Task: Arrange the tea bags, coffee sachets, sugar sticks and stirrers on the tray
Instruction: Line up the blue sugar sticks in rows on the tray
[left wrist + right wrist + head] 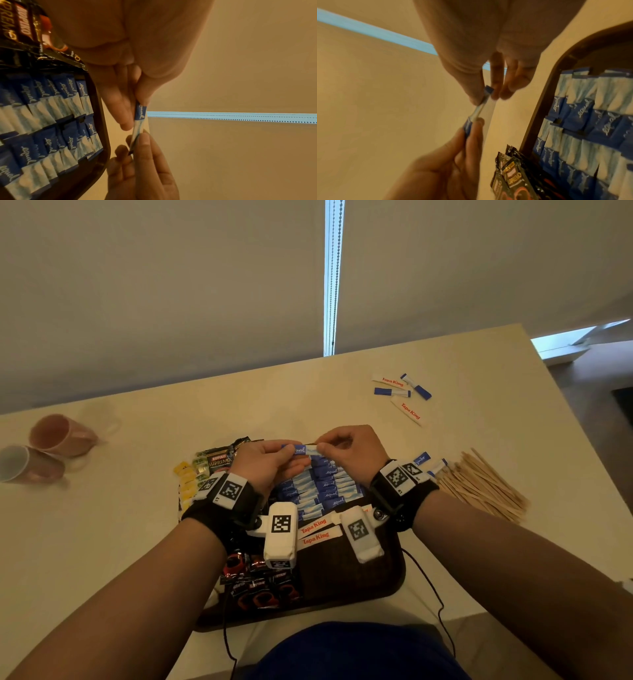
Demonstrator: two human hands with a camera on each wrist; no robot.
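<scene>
Both hands, left hand and right hand, pinch 1 sugar stick above my tray; uneven release could skew the rows.

Pale roller blinds cover the far window — a bright slit of daylight with a bead chain between them; a cream table stands below.

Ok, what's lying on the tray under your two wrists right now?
Rows of blue Equal sticks, two Tapa King sticks and dark coffee sachets on the tray. The wrist cameras and forearms cover the rest.
</scene>
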